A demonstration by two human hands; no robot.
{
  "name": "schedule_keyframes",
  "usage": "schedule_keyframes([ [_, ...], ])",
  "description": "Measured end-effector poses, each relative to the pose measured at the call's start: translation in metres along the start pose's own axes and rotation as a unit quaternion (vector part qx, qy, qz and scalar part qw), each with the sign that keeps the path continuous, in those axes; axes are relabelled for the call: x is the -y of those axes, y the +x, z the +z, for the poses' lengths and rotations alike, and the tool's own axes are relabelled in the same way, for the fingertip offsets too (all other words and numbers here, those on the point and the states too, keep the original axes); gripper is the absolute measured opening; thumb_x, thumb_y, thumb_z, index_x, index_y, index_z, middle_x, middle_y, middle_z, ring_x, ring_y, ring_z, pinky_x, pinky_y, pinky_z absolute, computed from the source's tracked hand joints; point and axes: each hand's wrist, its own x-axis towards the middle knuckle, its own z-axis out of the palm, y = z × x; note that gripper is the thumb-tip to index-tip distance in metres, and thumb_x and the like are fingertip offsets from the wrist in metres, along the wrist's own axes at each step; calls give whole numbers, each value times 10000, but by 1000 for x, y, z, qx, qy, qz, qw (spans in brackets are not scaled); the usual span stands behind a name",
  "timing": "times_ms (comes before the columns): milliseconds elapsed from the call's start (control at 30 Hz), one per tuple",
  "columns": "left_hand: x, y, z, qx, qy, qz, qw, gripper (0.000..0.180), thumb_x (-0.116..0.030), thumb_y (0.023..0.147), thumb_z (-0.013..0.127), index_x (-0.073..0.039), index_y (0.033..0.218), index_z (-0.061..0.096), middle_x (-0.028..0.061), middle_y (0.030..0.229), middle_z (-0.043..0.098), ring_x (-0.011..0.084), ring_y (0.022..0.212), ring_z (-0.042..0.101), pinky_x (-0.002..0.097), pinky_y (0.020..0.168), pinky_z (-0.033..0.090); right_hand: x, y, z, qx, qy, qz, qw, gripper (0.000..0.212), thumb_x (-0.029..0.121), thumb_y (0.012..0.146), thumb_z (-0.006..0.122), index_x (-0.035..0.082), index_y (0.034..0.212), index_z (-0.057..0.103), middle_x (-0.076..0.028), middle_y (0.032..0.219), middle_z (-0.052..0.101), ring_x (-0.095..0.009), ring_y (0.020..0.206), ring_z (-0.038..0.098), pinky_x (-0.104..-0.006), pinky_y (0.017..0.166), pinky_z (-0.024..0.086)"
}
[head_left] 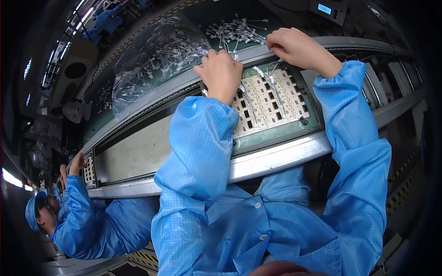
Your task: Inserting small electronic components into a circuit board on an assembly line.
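Note:
A cream circuit-board panel (269, 103) with rows of dark rectangular parts lies in a green carrier (276, 134) on the conveyor. White-ended cables (271, 85) lie across the panel. My left hand (220, 76) is over the panel's far left corner, fingers bent and partly hidden from view. A white connector shows beside its fingertips; whether it is gripped is unclear. My right hand (301, 49) hovers at the panel's far right edge, fingers curled together. Thin white wire shows just below its fingertips, and what they hold is hidden.
Beyond the conveyor's metal rail (281, 154) lie a loose cable pile (235, 33) and a clear plastic bag (159, 60) full of cables. At left, a co-worker (87, 221) in blue reaches to another panel (89, 171). A device with a lit screen (324, 8) stands far right.

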Motion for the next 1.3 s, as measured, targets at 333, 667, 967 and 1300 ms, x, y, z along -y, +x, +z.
schedule_keyframes([
  [333, 9, 5, -15, 3, -132, 140, 981, 112, -119, 802, 669, -43, 885, 658, 133, 890, 646, 333, 833, 631, 462, 808, 447, 10, -2, 14, 25, 20, 8, 999, 96, 81, 879, 628, 4, 926, 660, -125, 900, 655, -303, 887, 641, -401, 804, 521],
  [667, 20, 7, -15, 64, -121, 289, 947, 102, -65, 790, 680, -60, 888, 653, 108, 857, 626, 330, 874, 623, 443, 793, 514, 37, -4, 22, 80, 5, 35, 996, 137, 174, 894, 648, 44, 890, 691, -66, 971, 607, -242, 1046, 564, -400, 955, 420],
  [967, 20, 4, -22, 70, -88, 272, 956, 102, -63, 790, 689, -81, 890, 679, 84, 933, 623, 314, 853, 618, 410, 799, 492, 39, 1, 33, 66, 51, 82, 993, 180, 230, 859, 676, 56, 816, 671, -73, 932, 630, -258, 1015, 579, -432, 946, 406],
  [1300, 19, 4, -19, 97, -61, 277, 954, 84, -64, 798, 690, -70, 881, 681, 92, 906, 629, 319, 871, 622, 416, 804, 487, 37, 3, 39, 68, 87, 144, 983, 212, 237, 825, 711, 38, 774, 659, -81, 847, 667, -269, 879, 642, -429, 837, 445],
])
